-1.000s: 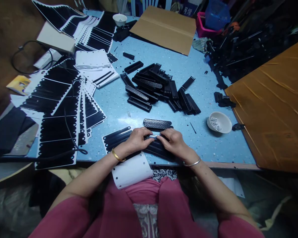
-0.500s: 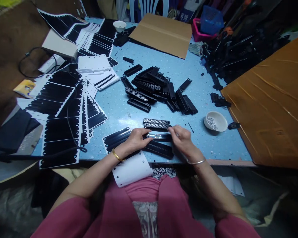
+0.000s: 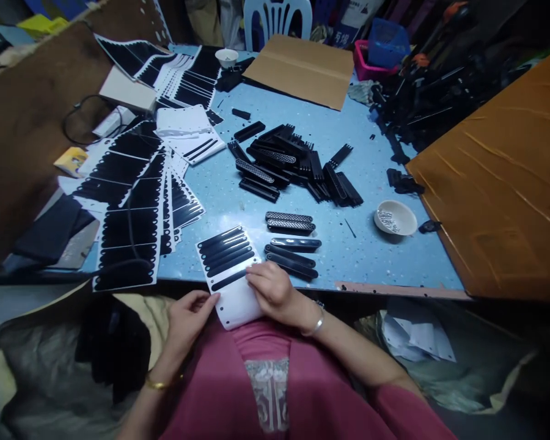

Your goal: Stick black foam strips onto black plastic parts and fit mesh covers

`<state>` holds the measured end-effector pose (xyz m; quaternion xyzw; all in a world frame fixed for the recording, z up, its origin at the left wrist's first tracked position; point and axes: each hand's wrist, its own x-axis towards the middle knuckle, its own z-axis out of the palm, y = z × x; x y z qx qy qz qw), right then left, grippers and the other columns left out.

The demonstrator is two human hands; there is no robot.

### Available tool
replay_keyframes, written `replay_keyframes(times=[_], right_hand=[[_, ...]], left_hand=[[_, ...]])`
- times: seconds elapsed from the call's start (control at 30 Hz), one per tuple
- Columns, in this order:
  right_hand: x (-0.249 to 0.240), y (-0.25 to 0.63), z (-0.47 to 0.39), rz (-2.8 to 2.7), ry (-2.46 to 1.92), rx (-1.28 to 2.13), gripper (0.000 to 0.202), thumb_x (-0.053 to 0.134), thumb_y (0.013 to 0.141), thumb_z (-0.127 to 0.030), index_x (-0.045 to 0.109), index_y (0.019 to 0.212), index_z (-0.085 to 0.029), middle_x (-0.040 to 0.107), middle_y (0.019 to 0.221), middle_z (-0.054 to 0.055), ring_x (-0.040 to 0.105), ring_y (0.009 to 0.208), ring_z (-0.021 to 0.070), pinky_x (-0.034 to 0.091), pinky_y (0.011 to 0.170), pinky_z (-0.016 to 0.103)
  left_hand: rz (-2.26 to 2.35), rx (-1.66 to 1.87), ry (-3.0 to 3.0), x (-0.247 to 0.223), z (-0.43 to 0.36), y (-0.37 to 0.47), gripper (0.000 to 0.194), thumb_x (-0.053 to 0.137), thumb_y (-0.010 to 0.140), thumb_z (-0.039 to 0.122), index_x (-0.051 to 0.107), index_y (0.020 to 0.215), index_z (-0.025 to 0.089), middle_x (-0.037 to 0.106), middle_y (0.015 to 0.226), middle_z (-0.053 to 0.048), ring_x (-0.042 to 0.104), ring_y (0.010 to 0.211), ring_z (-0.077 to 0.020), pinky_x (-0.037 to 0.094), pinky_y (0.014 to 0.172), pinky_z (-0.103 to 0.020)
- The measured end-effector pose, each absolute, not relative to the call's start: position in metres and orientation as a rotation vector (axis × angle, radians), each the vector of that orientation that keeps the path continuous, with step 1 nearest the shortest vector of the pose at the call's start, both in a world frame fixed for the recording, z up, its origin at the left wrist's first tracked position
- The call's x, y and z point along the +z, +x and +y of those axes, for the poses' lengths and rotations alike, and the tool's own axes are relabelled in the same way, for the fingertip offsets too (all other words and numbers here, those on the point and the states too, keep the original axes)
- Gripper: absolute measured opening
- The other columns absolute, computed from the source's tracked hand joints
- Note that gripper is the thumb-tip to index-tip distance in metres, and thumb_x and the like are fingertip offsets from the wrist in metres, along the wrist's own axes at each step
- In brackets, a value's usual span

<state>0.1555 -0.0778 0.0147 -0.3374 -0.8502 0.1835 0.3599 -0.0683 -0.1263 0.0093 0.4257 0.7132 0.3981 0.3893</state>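
Observation:
A white backing sheet with black strip stickers (image 3: 224, 252) lies at the table's front edge, its lower part hanging over my lap. My left hand (image 3: 190, 315) pinches the left edge of this sheet between thumb and fingers. My right hand (image 3: 277, 292) is closed at the right end of the lowest black strip sticker (image 3: 228, 280), which still lies along the backing. To the right of the sheet rest several long black plastic pieces (image 3: 296, 244). Above them lie two pieces with a silver perforated pattern (image 3: 289, 222).
A heap of black plastic parts (image 3: 288, 156) covers the table's middle. More sticker sheets (image 3: 132, 208) spread out on the left. A white bowl of small metal bits (image 3: 396, 219) stands at right, beside a brown taped board (image 3: 499, 183). Flat cardboard (image 3: 302, 67) lies at the back.
Both hands have left the glossy black piece, which now lies on the table. My left hand moved down to the sheet's edge, and my right hand moved left onto a strip sticker.

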Motion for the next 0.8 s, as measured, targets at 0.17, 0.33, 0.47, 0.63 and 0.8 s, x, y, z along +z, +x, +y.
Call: replay_keyframes(times=[0.17,0.33,0.47,0.63,0.8], right_hand=[[-0.019,0.116,-0.059,-2.384,-0.992,0.308,0.020,0.053,0.092,-0.021,0.069,0.099,-0.011,0.069,0.116,0.019,0.058,0.117,0.0342,0.049,0.089,0.050],[-0.030,0.126,-0.079,-2.298,-0.961,0.340,0.022,0.054,0.093,-0.023,0.068,0.108,-0.014,0.069,0.120,0.016,0.057,0.122,0.0332,0.048,0.091,0.048],[-0.034,0.133,-0.081,-2.194,-0.948,0.409,0.022,0.060,0.089,-0.022,0.068,0.109,-0.017,0.071,0.117,0.014,0.059,0.120,0.0317,0.049,0.092,0.048],[-0.036,0.130,-0.079,-2.213,-0.922,0.379,0.022,0.062,0.088,-0.022,0.068,0.108,-0.016,0.071,0.116,0.015,0.060,0.120,0.0324,0.050,0.092,0.048],[-0.030,0.132,-0.083,-2.229,-0.895,0.363,0.019,0.062,0.087,-0.022,0.070,0.103,-0.017,0.073,0.111,0.014,0.061,0.117,0.0336,0.051,0.086,0.048]], left_hand=[[1.392,1.188,0.328,-0.006,-0.123,-0.051,0.039,0.090,0.047,0.027,0.074,0.078,0.010,0.073,0.070,-0.006,0.063,0.058,-0.0141,0.052,0.058,-0.023],[1.250,1.237,0.254,0.005,-0.127,-0.052,0.034,0.089,0.048,0.019,0.075,0.078,0.009,0.073,0.071,-0.006,0.065,0.063,-0.0138,0.051,0.061,-0.022],[1.195,1.226,0.276,0.006,-0.132,-0.054,0.033,0.087,0.053,0.021,0.076,0.082,0.008,0.074,0.074,-0.009,0.065,0.064,-0.0145,0.051,0.063,-0.023],[1.201,1.245,0.238,0.001,-0.134,-0.059,0.035,0.087,0.057,0.027,0.074,0.083,0.007,0.071,0.071,-0.007,0.062,0.057,-0.0124,0.047,0.053,-0.021],[1.223,1.254,0.214,0.000,-0.128,-0.058,0.033,0.085,0.062,0.036,0.070,0.074,0.008,0.063,0.056,-0.001,0.052,0.044,-0.0072,0.039,0.044,-0.018]])
